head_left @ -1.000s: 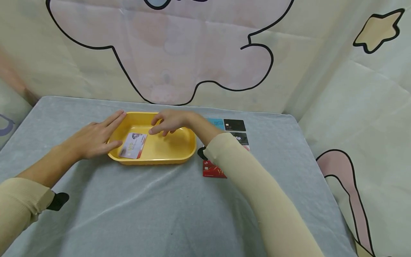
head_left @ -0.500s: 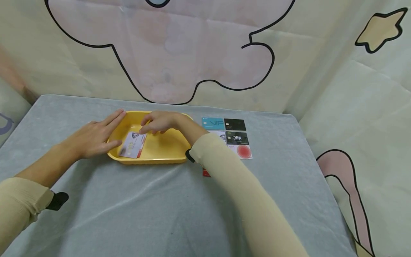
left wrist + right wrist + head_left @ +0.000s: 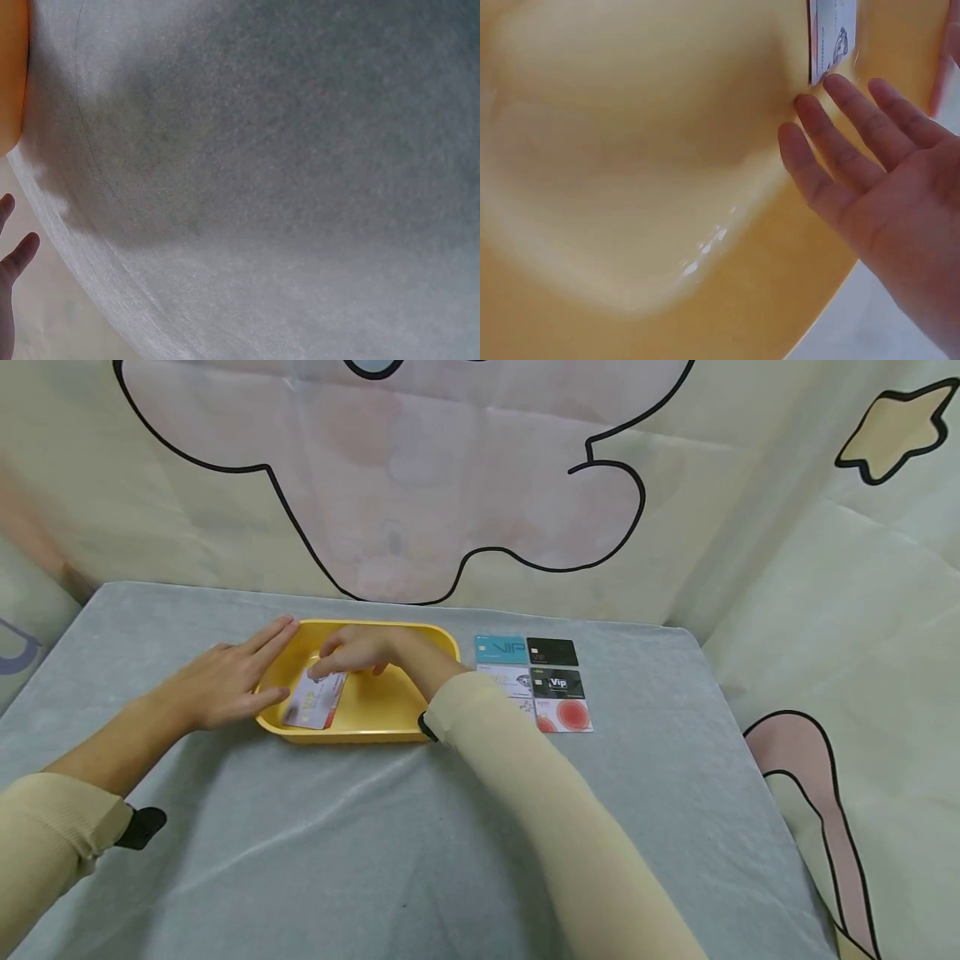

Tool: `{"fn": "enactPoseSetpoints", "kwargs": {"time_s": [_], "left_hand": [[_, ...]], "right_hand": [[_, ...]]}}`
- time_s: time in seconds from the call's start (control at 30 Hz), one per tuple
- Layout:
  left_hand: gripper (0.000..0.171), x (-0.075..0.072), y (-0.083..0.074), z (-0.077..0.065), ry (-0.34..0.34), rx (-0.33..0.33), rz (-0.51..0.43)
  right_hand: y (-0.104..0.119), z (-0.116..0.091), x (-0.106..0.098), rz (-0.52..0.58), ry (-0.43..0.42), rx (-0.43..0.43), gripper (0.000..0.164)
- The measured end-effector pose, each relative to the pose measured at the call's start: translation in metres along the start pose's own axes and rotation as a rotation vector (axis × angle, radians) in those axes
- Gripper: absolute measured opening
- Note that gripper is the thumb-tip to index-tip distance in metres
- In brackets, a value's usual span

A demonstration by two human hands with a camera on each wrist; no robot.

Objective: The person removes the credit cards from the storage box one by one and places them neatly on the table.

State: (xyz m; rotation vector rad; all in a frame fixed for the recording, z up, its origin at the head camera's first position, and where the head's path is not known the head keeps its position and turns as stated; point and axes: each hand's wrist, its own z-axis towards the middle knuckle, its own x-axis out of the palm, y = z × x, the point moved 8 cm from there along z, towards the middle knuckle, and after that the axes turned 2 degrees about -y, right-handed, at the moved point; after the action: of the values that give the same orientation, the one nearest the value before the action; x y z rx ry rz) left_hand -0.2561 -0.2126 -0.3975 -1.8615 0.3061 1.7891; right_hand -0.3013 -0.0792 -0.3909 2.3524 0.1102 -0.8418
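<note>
A yellow tray (image 3: 382,706) stands on the cloth-covered table. Inside its left part lies a pale VIP card (image 3: 313,703) with a red corner; in the right wrist view more card edges seem to show beneath the card (image 3: 834,37). My right hand (image 3: 363,647) reaches into the tray, its fingertips at the card's far edge; whether they touch it I cannot tell. Loosely bent, the fingers (image 3: 844,161) hold nothing visible. My left hand (image 3: 225,683) rests against the tray's left rim with fingers extended; only some fingertips (image 3: 22,255) show in the left wrist view.
Right of the tray, several cards lie in rows, among them a blue card (image 3: 501,649), a black card (image 3: 553,652) and a white card with red circles (image 3: 573,716). My right sleeve (image 3: 517,760) covers part of them. A patterned curtain (image 3: 390,527) hangs behind the table.
My right hand has moved left inside the tray, from beyond the pale card's right side to its far edge. The red card has gone out of sight behind my sleeve. My left hand stays put.
</note>
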Motion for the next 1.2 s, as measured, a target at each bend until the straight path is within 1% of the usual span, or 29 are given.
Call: {"fn": "enactPoseSetpoints", "kwargs": {"time_s": [0.3, 0.67, 0.83, 1.1, 1.2], "left_hand": [[0.084, 0.000, -0.002, 0.000, 0.011, -0.012, -0.005], [0.084, 0.000, -0.001, 0.000, 0.028, -0.028, -0.008], [0.084, 0.001, 0.000, 0.000, 0.038, -0.035, -0.006], [0.084, 0.000, 0.000, 0.001, 0.035, -0.030, 0.000], [0.084, 0.000, 0.000, 0.000, 0.023, -0.022, -0.003]], "right_hand": [[0.005, 0.005, 0.002, -0.014, 0.023, 0.024, 0.064], [0.010, 0.003, 0.007, -0.008, 0.079, 0.015, 0.058], [0.013, 0.003, 0.010, 0.004, 0.101, 0.029, 0.054], [0.014, 0.004, 0.012, 0.004, 0.114, 0.041, 0.057], [0.014, 0.004, 0.012, 0.007, 0.116, 0.039, 0.057]]}}
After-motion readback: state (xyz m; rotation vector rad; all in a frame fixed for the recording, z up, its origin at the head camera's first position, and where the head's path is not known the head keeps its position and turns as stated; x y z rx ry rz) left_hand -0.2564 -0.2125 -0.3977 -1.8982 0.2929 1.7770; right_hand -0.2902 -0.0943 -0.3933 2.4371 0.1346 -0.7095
